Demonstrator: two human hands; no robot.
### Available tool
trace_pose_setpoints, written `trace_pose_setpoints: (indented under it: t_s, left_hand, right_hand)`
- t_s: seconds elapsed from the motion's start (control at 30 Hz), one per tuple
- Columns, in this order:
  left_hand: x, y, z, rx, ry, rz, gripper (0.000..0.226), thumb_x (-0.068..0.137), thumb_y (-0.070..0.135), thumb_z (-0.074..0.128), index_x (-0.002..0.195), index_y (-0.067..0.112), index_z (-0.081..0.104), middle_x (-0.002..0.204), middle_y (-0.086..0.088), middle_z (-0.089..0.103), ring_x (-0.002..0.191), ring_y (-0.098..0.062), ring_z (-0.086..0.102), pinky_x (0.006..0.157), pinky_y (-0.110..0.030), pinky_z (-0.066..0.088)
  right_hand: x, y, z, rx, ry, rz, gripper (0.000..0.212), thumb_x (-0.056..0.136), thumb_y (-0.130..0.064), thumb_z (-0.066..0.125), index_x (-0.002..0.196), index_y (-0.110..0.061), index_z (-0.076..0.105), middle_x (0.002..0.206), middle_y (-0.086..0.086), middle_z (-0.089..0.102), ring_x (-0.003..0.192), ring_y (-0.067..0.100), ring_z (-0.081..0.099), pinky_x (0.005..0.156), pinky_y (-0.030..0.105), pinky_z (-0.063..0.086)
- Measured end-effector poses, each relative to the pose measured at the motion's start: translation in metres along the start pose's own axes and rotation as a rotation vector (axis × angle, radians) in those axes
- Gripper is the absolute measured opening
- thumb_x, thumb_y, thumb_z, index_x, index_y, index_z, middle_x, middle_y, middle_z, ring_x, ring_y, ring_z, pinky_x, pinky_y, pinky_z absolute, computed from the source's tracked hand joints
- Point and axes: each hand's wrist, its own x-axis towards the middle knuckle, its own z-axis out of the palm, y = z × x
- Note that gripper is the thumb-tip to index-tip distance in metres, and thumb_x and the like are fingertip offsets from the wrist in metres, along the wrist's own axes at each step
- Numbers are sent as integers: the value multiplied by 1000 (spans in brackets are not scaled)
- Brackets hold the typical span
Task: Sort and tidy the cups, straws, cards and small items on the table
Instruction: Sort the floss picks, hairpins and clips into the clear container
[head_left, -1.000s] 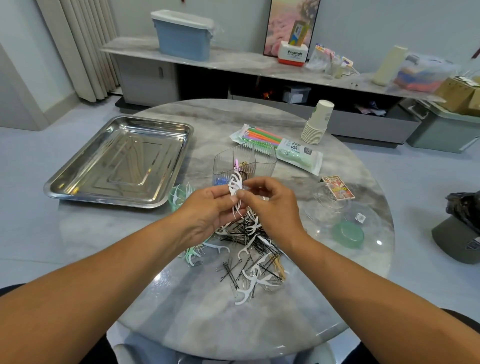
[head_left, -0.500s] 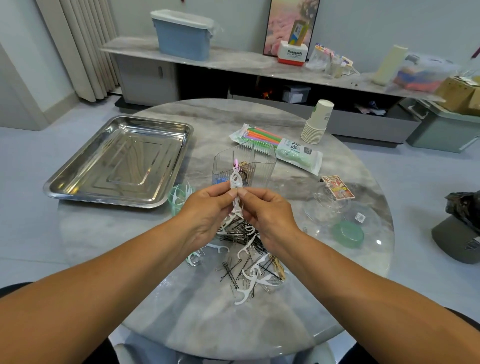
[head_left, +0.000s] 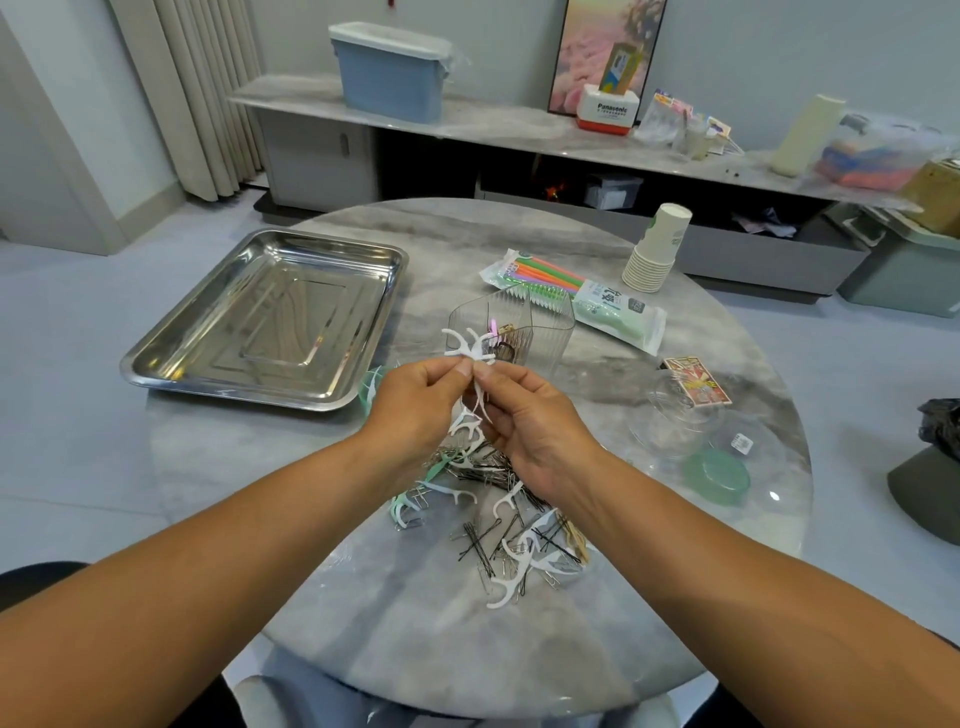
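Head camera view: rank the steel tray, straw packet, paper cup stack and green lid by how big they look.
1. steel tray
2. straw packet
3. paper cup stack
4. green lid
The last two look close; the lid is nearer, so unsure.

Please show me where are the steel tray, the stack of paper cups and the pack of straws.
steel tray (head_left: 171, 358): head view, on its near left rim.
stack of paper cups (head_left: 658, 248): head view, on the side of the stack.
pack of straws (head_left: 613, 307): head view, on the printed wrapper.
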Motion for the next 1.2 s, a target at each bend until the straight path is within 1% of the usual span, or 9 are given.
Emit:
trace_pose_setpoints:
  t_s: [0.2, 0.33, 0.47, 0.53, 0.67, 0.83, 1.0, 1.07, 1.2]
  left_hand:
    - [-14, -5, -7, 145, 14, 101, 21, 101, 23, 60, 92, 32, 76, 90, 4, 77, 87, -4, 70, 71, -18, 52]
    - [-10, 4, -12, 756, -33, 303, 24, 105, 28, 49, 96, 20, 70, 92, -8, 59, 91, -22, 59, 82, -43, 50]
    - [-8, 24, -16, 929, -220, 271, 29, 107, 38, 41, 98, 25, 65, 88, -2, 64, 80, -22, 62, 72, -40, 52]
    - [-4, 30, -25, 967, -190, 261, 25, 103, 41, 52, 121, 29, 65, 89, 2, 67, 78, -16, 64, 68, -32, 49]
    - [15, 33, -59, 1293, 35, 170, 98, 72, 59, 80, 153, 35, 31, 140, -1, 46, 125, -23, 50, 98, -44, 46]
    - [32, 14, -77, 1501, -34, 38, 109, 53, 74, 84, 144, 29, 45, 139, -1, 54, 129, -27, 49, 96, -42, 45]
    - [34, -3, -70, 1427, 63, 98, 83, 60, 66, 87, 127, 27, 57, 125, 1, 63, 115, -26, 56, 92, -41, 47]
    - [33, -5, -66, 1228, 26, 85, 76, 63, 55, 88, 126, 27, 53, 123, 0, 60, 112, -23, 55, 94, -41, 49]
    - [28, 9, -56, 668, -153, 88, 61, 71, 36, 86, 116, 31, 45, 114, 9, 58, 98, -9, 60, 73, -25, 51]
  right_hand:
    - [-4, 8, 14, 152, -17, 98, 12, 88, -16, 77, 97, -18, 70, 84, 0, 76, 71, 14, 72, 64, 26, 56]
    - [-2, 3, 13, 136, 6, 117, 11, 87, -18, 77, 95, -19, 69, 75, 0, 73, 54, 11, 65, 56, 23, 45]
    - [2, -1, 9, 148, 53, 64, 9, 88, -11, 75, 96, -10, 71, 69, 4, 70, 52, 8, 60, 48, 20, 44]
    - [4, -8, 5, 159, 92, 57, 14, 88, -8, 75, 101, -5, 72, 72, 7, 71, 56, 8, 61, 49, 19, 45]
    - [7, -23, -9, 135, 174, 38, 9, 88, -7, 75, 97, -7, 72, 77, 7, 71, 63, 9, 63, 55, 20, 48]
    - [7, -28, -13, 117, 197, 19, 6, 90, -4, 73, 94, -7, 71, 76, 7, 71, 66, 10, 64, 54, 20, 48]
    - [4, -28, -12, 97, 173, -7, 4, 89, -3, 73, 92, -6, 72, 75, 8, 73, 66, 11, 66, 62, 23, 49]
    - [4, -28, -13, 104, 164, -12, 6, 89, -2, 73, 95, -5, 72, 77, 9, 74, 66, 10, 66, 62, 22, 50]
    - [4, -31, -14, 141, 127, -37, 11, 88, -3, 74, 98, -5, 72, 81, 9, 75, 68, 11, 69, 61, 21, 52]
